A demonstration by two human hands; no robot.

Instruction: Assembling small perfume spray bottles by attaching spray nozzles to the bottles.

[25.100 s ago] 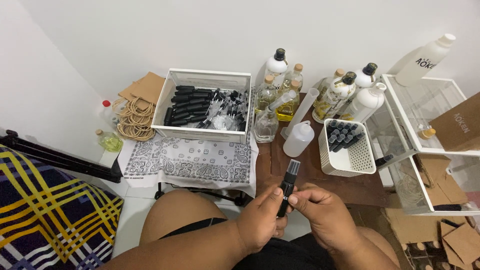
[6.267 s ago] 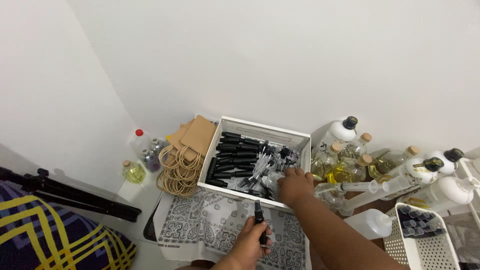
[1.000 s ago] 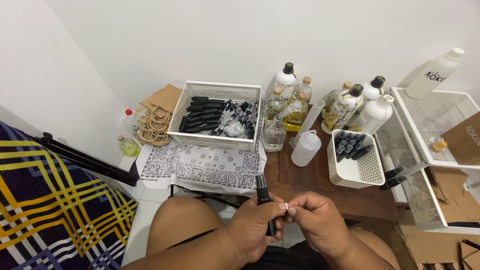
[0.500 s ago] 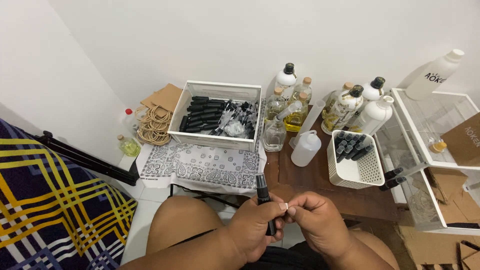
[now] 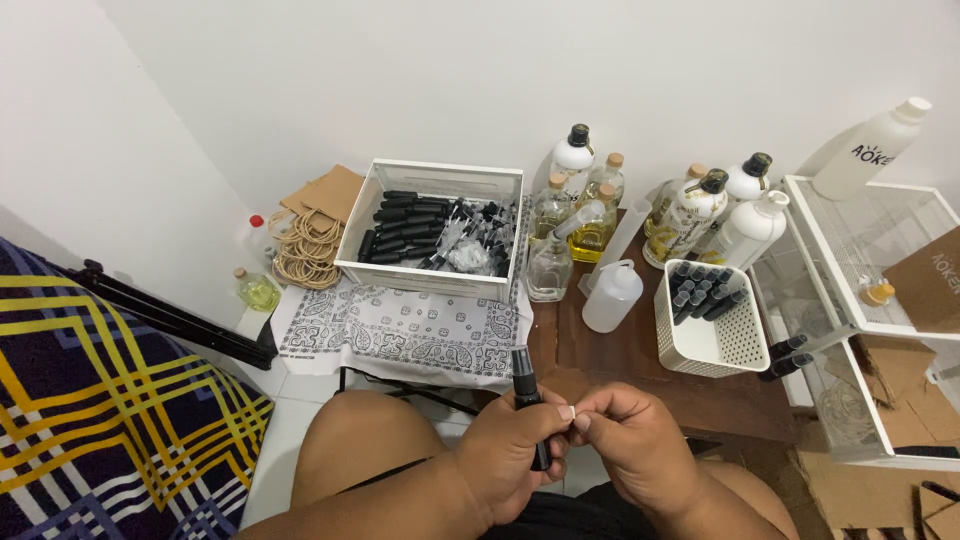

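Left hand (image 5: pixel 505 455) fingers closed around small black spray bottle (image 5: pixel 527 388), upright over lap, near edge of tabletop (image 5: pixel 640 365). Right hand (image 5: pixel 635 450) fingertips pinched beside it, touching left fingers. Far right: white labelled bottle (image 5: pixel 872 148), tilted; brown cardboard box (image 5: pixel 925 280).

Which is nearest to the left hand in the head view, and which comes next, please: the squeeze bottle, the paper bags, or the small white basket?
From the left hand:
1. Squeeze bottle, up and slightly right, on the brown table.
2. Small white basket, further right on that table.
3. Paper bags, far up-left, by the wall.
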